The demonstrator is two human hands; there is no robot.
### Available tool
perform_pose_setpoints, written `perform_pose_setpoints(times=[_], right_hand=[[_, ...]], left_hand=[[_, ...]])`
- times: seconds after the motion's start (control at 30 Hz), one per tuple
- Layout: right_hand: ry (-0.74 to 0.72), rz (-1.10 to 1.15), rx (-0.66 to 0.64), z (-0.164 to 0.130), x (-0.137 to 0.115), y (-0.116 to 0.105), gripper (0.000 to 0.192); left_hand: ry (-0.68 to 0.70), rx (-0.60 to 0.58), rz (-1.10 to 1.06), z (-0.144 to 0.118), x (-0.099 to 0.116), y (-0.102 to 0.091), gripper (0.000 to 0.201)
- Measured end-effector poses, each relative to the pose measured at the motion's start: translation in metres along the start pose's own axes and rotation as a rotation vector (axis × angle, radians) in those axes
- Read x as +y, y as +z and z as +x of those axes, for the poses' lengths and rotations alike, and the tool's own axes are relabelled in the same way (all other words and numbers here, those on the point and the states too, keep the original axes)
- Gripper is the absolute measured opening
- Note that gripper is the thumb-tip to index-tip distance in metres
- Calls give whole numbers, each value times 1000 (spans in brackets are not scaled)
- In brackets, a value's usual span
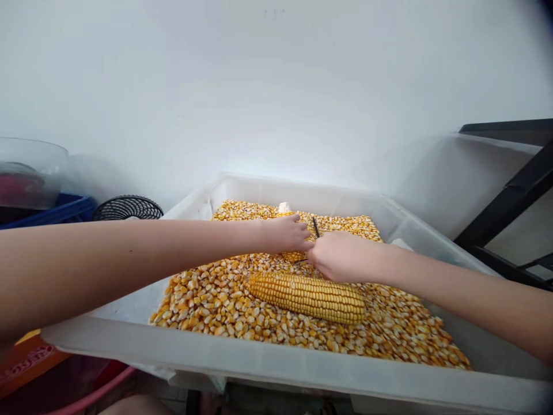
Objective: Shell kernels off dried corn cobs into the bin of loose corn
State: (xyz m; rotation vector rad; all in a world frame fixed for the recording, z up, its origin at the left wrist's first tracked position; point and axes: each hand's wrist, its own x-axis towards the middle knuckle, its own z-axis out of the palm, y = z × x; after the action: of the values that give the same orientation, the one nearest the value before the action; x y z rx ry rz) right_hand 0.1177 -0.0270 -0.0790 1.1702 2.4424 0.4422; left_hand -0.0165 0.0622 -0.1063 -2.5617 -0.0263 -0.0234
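My left hand (pixel 290 233) is closed over an upright-leaning corn cob (pixel 294 256). Its pale tip shows above the fingers and yellow kernels show below them. Right beside it, my right hand (pixel 336 253) is a fist around a thin dark tool (pixel 315 226), whose narrow end sticks up past the knuckles. The tool's kind is hidden by the fingers. The two hands touch or nearly touch. Nearer to me, a whole ear of corn (pixel 307 296) with full rows of kernels lies on loose corn kernels (pixel 216 305).
A translucent plastic bin (pixel 268 347) holds the corn, against a white wall (pixel 276 104). To the left are a clear container (pixel 32 173), a blue crate (pixel 64 210) and a black wire grille (pixel 127 207). A black frame (pixel 501 202) stands at the right.
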Motion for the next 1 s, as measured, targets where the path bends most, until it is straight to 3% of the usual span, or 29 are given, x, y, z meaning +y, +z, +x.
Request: perform_pose_setpoints(times=[0.1, 0.23, 0.5, 0.6, 0.7, 0.8, 0.9, 1.0], right_hand=[[32, 6, 24, -4, 3, -8, 21], [93, 14, -29, -8, 4, -18, 18], [102, 33, -4, -6, 4, -16, 16], [114, 73, -44, -6, 5, -17, 16], [116, 162, -83, -6, 7, -18, 20], [144, 192, -5, -7, 14, -15, 27], [148, 202, 92, -9, 23, -12, 32], [149, 260, 99, -10, 31, -12, 34]], left_hand=[[-21, -72, -106, -7, -9, 5, 44], [-38, -117, -200, -10, -16, 6, 55], [-104, -179, -240, -12, -22, 0, 56], [-223, -231, -221, -17, -33, -1, 55], [-359, -354, -258, -21, -44, -6, 51], [-451, -446, -412, -26, -56, -18, 53], [-496, -387, -643, -32, -67, -31, 51], [-496, -356, -914, -37, -71, -40, 43]])
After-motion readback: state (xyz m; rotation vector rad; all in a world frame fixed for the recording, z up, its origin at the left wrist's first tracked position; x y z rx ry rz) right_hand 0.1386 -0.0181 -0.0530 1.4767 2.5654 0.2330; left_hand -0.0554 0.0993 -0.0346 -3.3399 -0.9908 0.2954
